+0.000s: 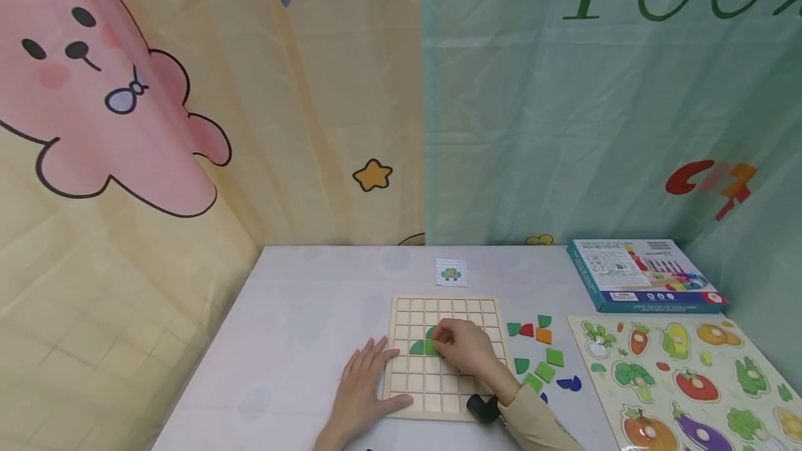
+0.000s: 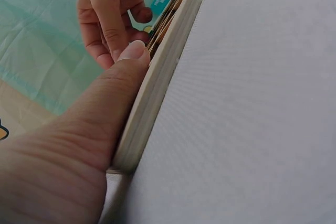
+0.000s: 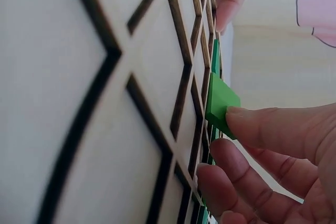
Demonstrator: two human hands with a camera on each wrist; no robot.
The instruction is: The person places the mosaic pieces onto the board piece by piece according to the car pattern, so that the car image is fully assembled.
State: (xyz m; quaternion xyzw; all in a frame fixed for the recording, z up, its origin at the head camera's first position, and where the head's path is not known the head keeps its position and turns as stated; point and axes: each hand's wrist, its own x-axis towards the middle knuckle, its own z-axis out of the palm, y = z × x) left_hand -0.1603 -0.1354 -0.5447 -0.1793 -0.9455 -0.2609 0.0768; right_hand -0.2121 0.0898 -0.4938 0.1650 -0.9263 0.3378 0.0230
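Note:
A wooden grid board [image 1: 432,402] lies on the table. My left hand [image 1: 363,388] rests at its left edge, fingers spread and thumb on the lower left of the board. My right hand [image 1: 466,346] pinches a light green square tile [image 3: 223,103] between thumb and fingers, over the middle cells. In the right wrist view the tile stands tilted against the grid. A dark green quarter-circle piece [image 1: 416,348] sits in the cell to its left. Another green quarter-circle piece [image 1: 430,332] shows just above it, partly hidden by the right hand.
Loose green tiles [image 1: 554,357], a red piece [image 1: 526,330], an orange square [image 1: 543,336] and blue pieces [image 1: 569,383] lie right of the board. Behind it lies a pattern card [image 1: 451,273]. A vegetable picture board [image 1: 673,360] and a box [image 1: 645,277] occupy the right side.

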